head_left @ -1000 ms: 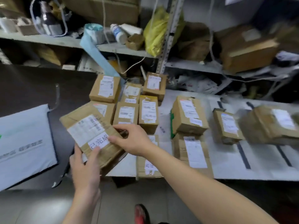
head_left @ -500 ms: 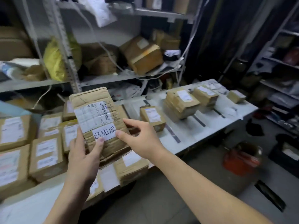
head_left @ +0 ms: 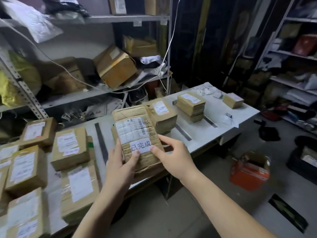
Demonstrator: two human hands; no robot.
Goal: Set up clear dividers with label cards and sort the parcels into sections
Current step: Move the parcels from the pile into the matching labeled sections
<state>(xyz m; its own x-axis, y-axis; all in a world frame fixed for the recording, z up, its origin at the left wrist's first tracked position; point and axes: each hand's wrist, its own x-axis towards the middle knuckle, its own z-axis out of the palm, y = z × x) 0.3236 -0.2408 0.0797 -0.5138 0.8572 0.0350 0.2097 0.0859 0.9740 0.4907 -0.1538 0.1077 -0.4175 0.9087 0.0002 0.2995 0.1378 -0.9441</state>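
Left hand [head_left: 120, 166]: grips the parcel [head_left: 137, 124] at lower left, thumb on front.
Right hand [head_left: 173, 157]: pinches its lower right edge.
Forearms [head_left: 214, 191]: bare, extended forward.

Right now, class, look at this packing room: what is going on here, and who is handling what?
A person holds a brown parcel in both hands above the near edge of the table. The left hand grips its lower left side and the right hand its lower right, both thumbs on a white card on its front. Other parcels lie in groups on the table, with dark strips between some groups.
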